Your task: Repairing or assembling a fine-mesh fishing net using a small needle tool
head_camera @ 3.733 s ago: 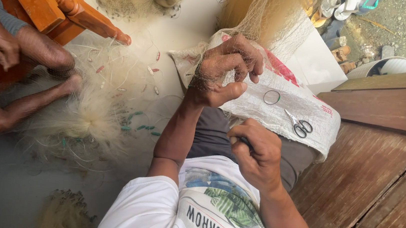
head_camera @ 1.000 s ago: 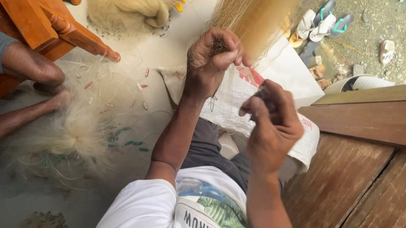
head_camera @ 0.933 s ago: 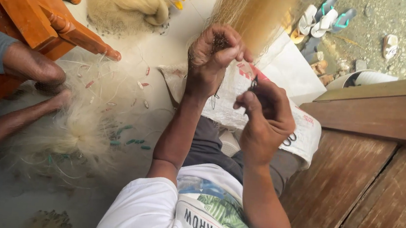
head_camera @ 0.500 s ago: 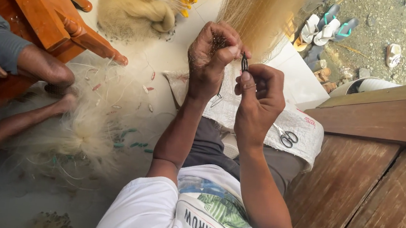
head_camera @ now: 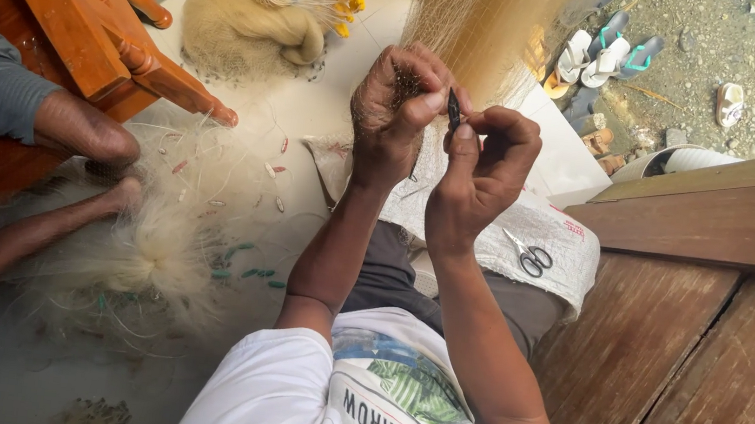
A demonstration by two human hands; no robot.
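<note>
My left hand (head_camera: 395,116) is closed on a bunched fold of fine, pale fishing net (head_camera: 486,22) that hangs down from above. My right hand (head_camera: 483,172) sits right beside it, pinching a small dark netting tool (head_camera: 454,111) between thumb and fingers, with its tip against the net. Both hands are raised over my lap. A white woven sack (head_camera: 561,245) lies over my lap, and a small pair of scissors (head_camera: 528,254) rests on it.
A loose net pile (head_camera: 143,262) with small floats spreads on the floor at left. Another net heap with yellow floats (head_camera: 264,4) lies farther off. Another person's bare legs (head_camera: 54,178) sit by an orange wooden chair (head_camera: 72,2). Brown wooden boards (head_camera: 701,339) are at right, sandals (head_camera: 600,53) beyond.
My right hand has risen from lap height and closed in against my left hand at the net. It now pinches the dark tool at the bunched net. The scissors show again on the sack.
</note>
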